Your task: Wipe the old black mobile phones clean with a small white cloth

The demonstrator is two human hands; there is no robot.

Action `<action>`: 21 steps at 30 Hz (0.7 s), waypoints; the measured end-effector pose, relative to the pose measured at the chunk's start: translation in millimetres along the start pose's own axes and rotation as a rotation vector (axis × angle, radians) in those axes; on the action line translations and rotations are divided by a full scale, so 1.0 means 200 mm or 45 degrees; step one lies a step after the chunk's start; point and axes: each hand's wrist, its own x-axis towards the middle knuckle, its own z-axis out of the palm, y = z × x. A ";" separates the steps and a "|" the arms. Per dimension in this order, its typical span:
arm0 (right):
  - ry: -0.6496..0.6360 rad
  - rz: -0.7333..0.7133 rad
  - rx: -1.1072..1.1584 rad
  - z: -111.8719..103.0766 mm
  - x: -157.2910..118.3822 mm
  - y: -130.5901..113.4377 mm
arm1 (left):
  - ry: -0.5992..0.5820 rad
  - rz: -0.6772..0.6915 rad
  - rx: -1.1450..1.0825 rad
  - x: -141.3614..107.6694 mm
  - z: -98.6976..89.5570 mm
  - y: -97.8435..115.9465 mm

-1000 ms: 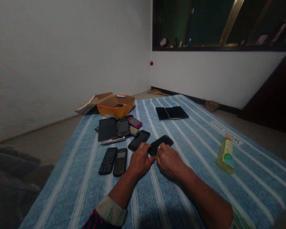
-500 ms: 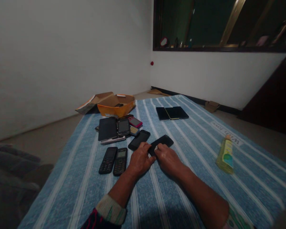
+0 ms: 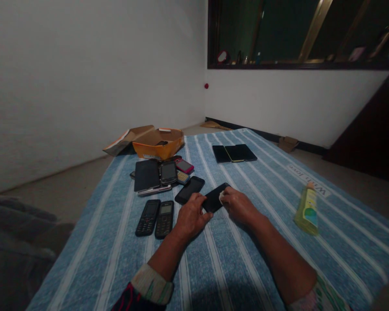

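Note:
A black smartphone (image 3: 214, 198) lies on the striped cloth, its near left end gripped between the thumb and fingers of my left hand (image 3: 191, 217). My right hand (image 3: 240, 206) pinches a small white wad (image 3: 221, 197) against the phone's right part, covering some of its far end. Just left of it rests another dark smartphone (image 3: 190, 190). Two black keypad phones (image 3: 147, 217) (image 3: 164, 219) lie side by side to the left of my left hand. Behind them is a pile with a dark flat case (image 3: 146, 175), a grey phone (image 3: 168, 172) and a pink phone (image 3: 184, 166).
An open orange box (image 3: 158, 149) stands at the far left of the cloth-covered surface (image 3: 259, 268). Three dark phones or tablets (image 3: 235, 153) lie together farther back. A bottle of yellow-green liquid (image 3: 307, 211) lies at the right. Walls rise behind.
My right hand has slid right along the phone, uncovering more of its middle and showing the white wad. My left hand stays nearly in place.

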 end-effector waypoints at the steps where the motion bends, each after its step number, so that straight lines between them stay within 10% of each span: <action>1: 0.013 0.017 0.014 0.00 0.00 0.02 | 0.000 0.000 -0.005 0.00 0.00 0.00; 21: 0.131 0.270 -0.106 0.02 0.00 0.10 | -0.020 0.002 0.003 0.00 0.01 -0.01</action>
